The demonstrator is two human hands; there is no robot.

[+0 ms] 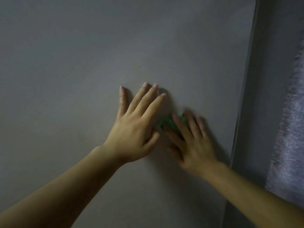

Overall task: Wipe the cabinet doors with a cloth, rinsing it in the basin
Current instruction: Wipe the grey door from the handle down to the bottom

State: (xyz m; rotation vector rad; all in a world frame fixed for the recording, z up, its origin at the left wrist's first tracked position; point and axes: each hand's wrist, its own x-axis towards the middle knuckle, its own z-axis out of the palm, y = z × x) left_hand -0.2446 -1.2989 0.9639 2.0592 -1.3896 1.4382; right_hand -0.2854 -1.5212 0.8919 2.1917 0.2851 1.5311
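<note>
Pressing flat on the grey cabinet door (82,63), the right hand (192,142) has the green cloth (166,123) pinned beneath its straight, spread fingers, with only a scrap of green showing between them and past the thumb side. The left hand (134,129) lies just beside it, fingers splayed, holding nothing, its thumb almost at the cloth. The door's edge (243,112) runs near the right hand's little-finger side, while the broad panel lies beyond the left hand, so I'd judge the next stroke goes that way or upward
</note>
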